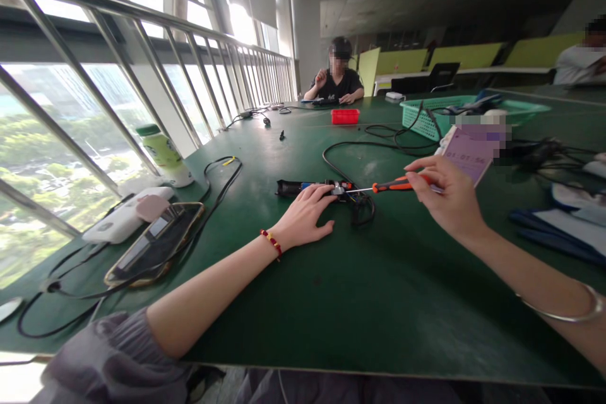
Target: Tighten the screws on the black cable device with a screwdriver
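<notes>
An opened black corded device [290, 188] lies on the green table, its long body pointing left and its wires and metal parts exposed at the right end. My left hand [310, 214] rests over it, fingers bent across the body and thumb apart on the table side. In my right hand [442, 199] is a screwdriver [395, 184] with an orange and black handle, pinched near its end. The shaft runs left, and its tip meets the exposed parts beside my left fingertips. Exactly what the tip touches is too small to tell.
Behind my right hand a phone [471, 153] stands tilted, showing a timer. A green basket [421, 118], a red box [345, 117] and a person [337, 79] are farther back. At left are a bottle [163, 154], another phone [156, 243], a white device [118, 218] and cables.
</notes>
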Motion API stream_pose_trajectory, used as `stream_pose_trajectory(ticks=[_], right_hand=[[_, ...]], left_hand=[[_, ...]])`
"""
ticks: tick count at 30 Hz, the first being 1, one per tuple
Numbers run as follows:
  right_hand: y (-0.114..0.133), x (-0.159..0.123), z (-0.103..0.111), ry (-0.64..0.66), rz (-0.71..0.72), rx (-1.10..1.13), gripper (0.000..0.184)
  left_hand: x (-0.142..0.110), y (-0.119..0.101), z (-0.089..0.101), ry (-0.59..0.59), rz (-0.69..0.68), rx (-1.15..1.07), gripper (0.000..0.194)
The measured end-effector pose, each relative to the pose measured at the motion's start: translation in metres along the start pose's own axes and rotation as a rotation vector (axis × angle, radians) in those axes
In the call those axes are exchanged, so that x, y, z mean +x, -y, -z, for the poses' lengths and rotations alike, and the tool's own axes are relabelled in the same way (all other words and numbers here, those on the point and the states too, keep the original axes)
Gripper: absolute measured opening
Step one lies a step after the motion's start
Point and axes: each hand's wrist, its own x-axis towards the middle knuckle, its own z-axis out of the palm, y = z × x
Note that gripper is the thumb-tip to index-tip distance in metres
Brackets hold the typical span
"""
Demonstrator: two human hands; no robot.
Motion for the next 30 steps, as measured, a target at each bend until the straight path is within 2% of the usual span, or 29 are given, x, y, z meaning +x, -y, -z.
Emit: stream_pose_trajectory(ticks=[5,7,15,21,28,30], right_hand=[[-0.0035,0.0010,-0.0004,-0.071,0.208,-0.059,0.009],[-0.0041,0.0009,-0.0007,-0.076,0.248,-0.070,0.006],[-0.0006,-0.0019,-0.0003,0.017,0.109,-0.031,0.014],[-0.0018,-0.0023,-0.0009,-0.040,0.211,-0.032,0.022],[-0.0034,-0.0026,-0.0010,-0.027,0.244,-0.077,0.005],[-0.0030,-0.0020,-0.0018,-0.066,0.297,-0.072,0.012]], left_hand=[[0.0007,-0.0001,-0.0005,-0.002,-0.002,0.007,0.052],[0.0009,-0.0003,-0.0005,-0.001,-0.003,0.008,0.052],[0.0007,-0.0013,0.0010,0.005,-0.003,0.015,0.050],[0.0012,-0.0021,0.0017,0.003,0.001,0.006,0.051],[0.0011,-0.0015,0.0013,0.007,-0.003,0.014,0.051],[0.0011,-0.0013,0.0012,0.007,-0.007,0.018,0.051]])
